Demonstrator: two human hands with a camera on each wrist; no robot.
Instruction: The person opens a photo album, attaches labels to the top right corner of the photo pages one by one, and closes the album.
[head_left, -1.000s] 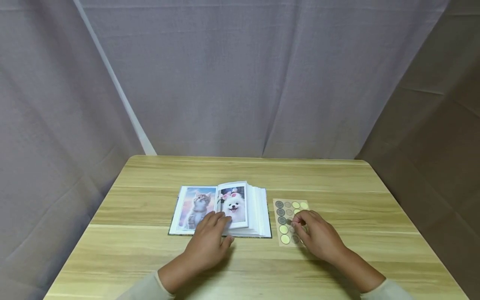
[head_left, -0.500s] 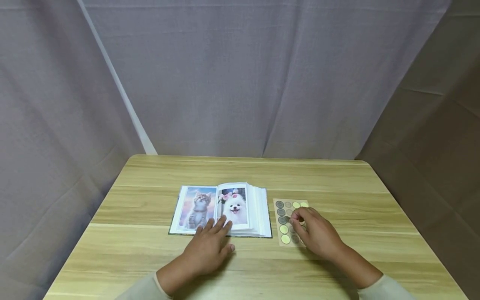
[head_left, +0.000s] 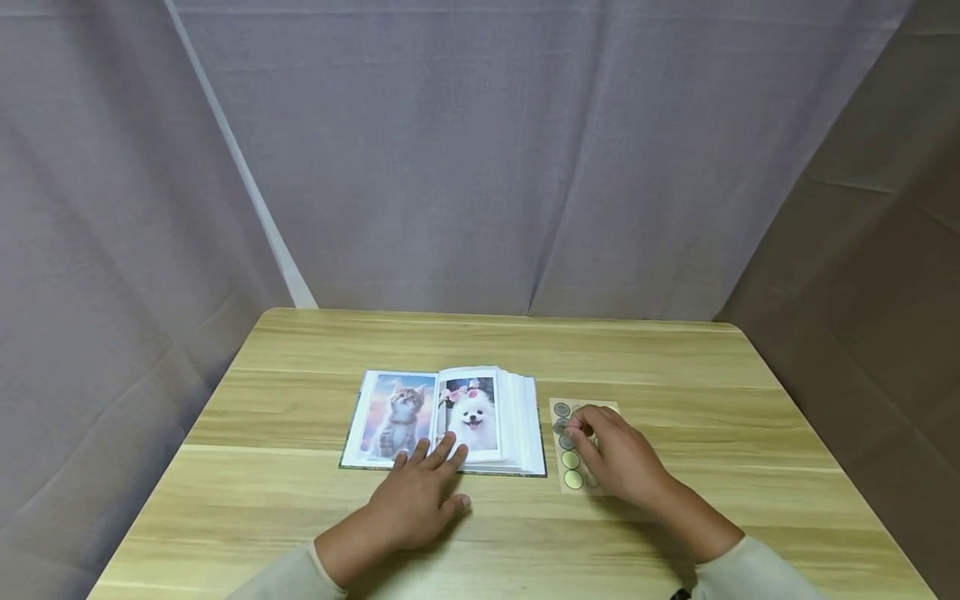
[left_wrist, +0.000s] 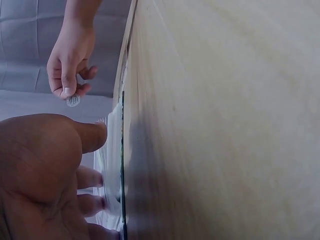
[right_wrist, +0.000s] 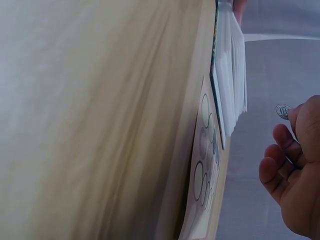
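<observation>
Disc, sheet and album, with clock positions read from the head view. A round sticker [left_wrist: 73, 101] is pinched between the thumb and forefinger of the right hand [head_left: 618, 457] and is held above the surface [head_left: 300, 400]. The relation judged decisive is that of sticker to album: the opened album [head_left: 443, 422] lies between nine and ten o'clock from the right hand, apart from it, its long axis set nine to three. The left hand [head_left: 420, 500] is nearer to the album; it is placed at its six o'clock, fingers straight and spread, tips resting on the near edge. The sticker sheet [head_left: 582, 470] is found just past the album's three o'clock, long axis roughly twelve to six, and is partly covered by the right hand. Fine print is shown on the sticker but is too small to be read; no brand is legible.
</observation>
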